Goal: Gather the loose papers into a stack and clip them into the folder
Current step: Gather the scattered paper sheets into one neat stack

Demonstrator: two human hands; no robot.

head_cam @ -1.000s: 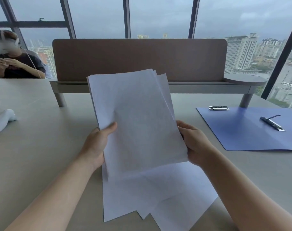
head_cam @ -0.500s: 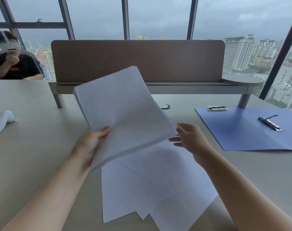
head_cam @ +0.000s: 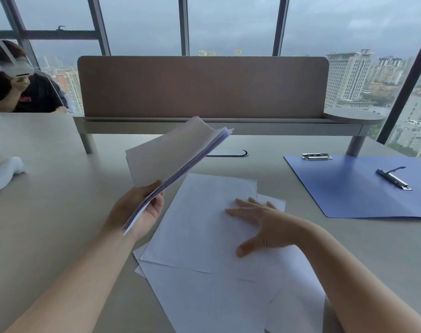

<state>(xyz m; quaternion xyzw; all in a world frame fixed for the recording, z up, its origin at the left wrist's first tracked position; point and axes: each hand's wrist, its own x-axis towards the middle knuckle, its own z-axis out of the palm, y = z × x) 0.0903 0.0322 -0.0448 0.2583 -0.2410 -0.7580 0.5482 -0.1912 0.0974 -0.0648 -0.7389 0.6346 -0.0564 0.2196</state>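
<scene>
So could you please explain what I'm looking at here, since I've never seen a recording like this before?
There is no machine here: a person wears a camera on the head, looking forward and down at their own bare arms. The left hand holds a stack of papers tilted up off the desk. The right hand lies flat and open on loose sheets spread on the desk. To the right lies an open blue folder with metal clips. Another person sits far left.

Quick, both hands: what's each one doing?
Left hand: closed on the paper stack.
Right hand: open, flat on the loose sheets.
</scene>
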